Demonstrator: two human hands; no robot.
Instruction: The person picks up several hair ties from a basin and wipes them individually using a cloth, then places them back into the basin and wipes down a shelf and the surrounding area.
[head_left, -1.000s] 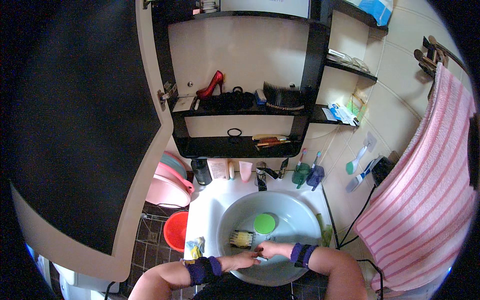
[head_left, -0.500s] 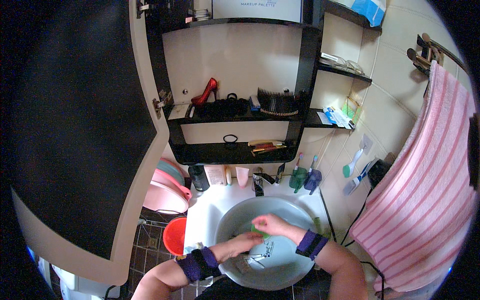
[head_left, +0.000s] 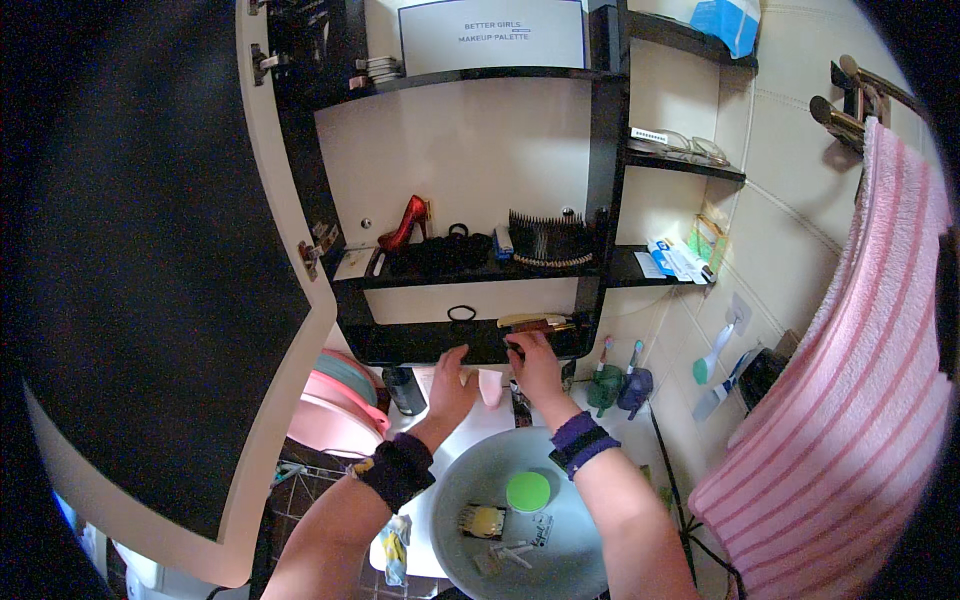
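Note:
Both my hands are raised to the cabinet's lowest black shelf (head_left: pixel 400 345). My left hand (head_left: pixel 450 395) is at its front edge, fingers apart, holding nothing that I can see. My right hand (head_left: pixel 537 370) is at the same shelf, just below several slim makeup brushes (head_left: pixel 540 323). Its fingers are curled together; a small dark bit shows at the tips, too small to name. Below my arms is a grey-blue basin (head_left: pixel 580 550). Inside it lie a round green lid (head_left: pixel 528 492), a square case with a yellow round piece (head_left: pixel 483 521) and some small white pieces (head_left: pixel 513 553).
Behind my hands stand a pink tube (head_left: pixel 490 387) and a dark bottle (head_left: pixel 403 390). Toothbrush cups (head_left: pixel 605 388) are at the right. The cabinet door (head_left: pixel 160 300) hangs open at the left; a pink striped towel (head_left: pixel 830 400) hangs at the right. Stacked pink basins (head_left: pixel 335 415) lean beside the counter.
Both hands have risen out of the basin up to the lowest shelf. The view has tilted upward, and the basin's contents are now uncovered.

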